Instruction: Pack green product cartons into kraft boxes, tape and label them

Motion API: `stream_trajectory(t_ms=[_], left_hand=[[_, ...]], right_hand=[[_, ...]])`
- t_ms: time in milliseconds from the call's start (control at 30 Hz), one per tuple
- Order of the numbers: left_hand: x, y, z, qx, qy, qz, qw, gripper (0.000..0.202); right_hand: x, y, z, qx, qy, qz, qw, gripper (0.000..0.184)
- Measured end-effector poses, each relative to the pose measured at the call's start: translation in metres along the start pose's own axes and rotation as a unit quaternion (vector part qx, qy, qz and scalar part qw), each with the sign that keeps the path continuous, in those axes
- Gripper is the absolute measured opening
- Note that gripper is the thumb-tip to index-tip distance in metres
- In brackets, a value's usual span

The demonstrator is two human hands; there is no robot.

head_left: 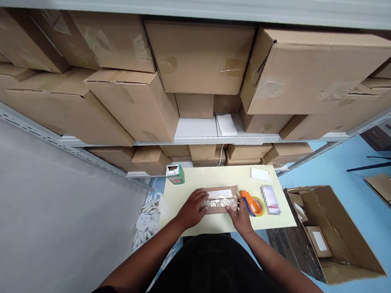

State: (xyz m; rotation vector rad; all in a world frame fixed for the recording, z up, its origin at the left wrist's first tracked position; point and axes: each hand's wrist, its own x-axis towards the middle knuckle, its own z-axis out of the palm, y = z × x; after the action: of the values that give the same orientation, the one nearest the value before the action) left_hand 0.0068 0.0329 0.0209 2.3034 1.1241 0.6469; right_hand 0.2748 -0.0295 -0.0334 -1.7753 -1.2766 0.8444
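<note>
Head view, clock directions taken from the carton's centre: at ten o'clock, a green box (177,175) stands on the table (213,174). At nine o'clock, the left hand (193,208) grasps the carton's left end, fingers laid over the top. The small carton (218,206) lies flat on the table, long axis running roughly nine to three; a white label (219,193) occupies its twelve-o'clock side, with glossy clear tape alongside. Expect a light, fairly stiff, crushable body, slick over the tape; hold by both short ends. At three o'clock, the right hand (240,214) grips the opposite end, thumb on top. Just beyond lies an orange tool (246,196); farther out, a large open box (346,217).
</note>
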Motion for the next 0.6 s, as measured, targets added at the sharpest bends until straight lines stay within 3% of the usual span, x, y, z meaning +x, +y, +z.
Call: stream_trajectory(t_ms=[167,300,367,467,600], left_hand=[[-0.005,-0.008,0.013,0.068,0.056,0.014,0.996,0.032],[0.006,-0.016,0.013,0.073,0.077,0.026,0.994,0.029],[0.009,-0.017,0.013,0.079,0.078,0.025,0.993,0.029],[0.009,-0.013,0.013,0.106,0.071,0.016,0.992,0.03],[0.009,-0.004,0.015,0.146,0.057,-0.01,0.988,0.029]], right_hand=[[0.004,0.003,-0.005,-0.029,-0.031,-0.015,0.999,0.07],[0.012,0.025,-0.035,-0.109,-0.016,-0.019,0.994,0.054],[0.018,0.04,-0.049,-0.244,0.005,-0.01,0.97,0.05],[0.026,0.058,-0.057,-0.411,-0.056,0.052,0.908,0.045],[0.032,0.066,-0.048,-0.484,-0.107,0.113,0.861,0.038]])
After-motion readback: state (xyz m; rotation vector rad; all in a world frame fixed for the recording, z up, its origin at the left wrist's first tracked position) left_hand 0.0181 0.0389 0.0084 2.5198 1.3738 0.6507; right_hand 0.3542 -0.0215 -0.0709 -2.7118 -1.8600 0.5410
